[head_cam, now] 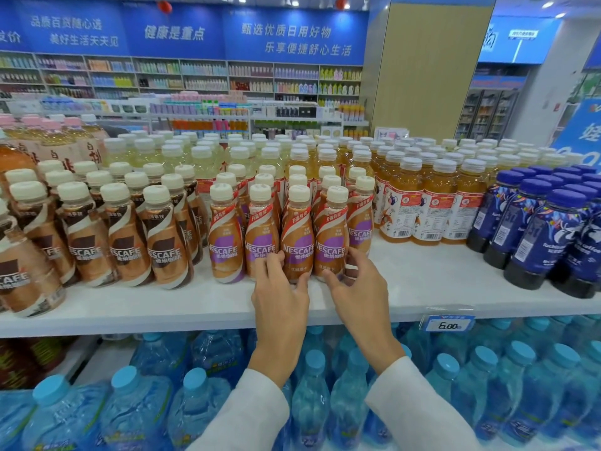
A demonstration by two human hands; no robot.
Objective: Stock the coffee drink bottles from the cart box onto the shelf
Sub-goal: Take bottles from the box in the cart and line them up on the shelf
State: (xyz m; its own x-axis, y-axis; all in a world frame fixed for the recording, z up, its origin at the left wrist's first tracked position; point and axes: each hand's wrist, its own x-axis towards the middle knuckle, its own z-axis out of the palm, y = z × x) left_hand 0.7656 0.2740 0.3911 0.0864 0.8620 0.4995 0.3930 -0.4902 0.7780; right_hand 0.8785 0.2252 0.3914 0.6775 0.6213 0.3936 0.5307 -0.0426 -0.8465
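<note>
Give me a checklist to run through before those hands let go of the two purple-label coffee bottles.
1. Left hand grips left bottle: ok.
2. Right hand grips right bottle: ok.
3. Both bottles upright: ok.
4. Bases flat on shelf: cannot tell, hands hide them.
5. Labels face front: ok.
6. Stock left in cart box: cannot tell, out of view.

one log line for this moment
stage: shelving | left grip: holds purple-label coffee bottle | right grip: holds next bottle | both upright on shelf front | cart box: not in view
</note>
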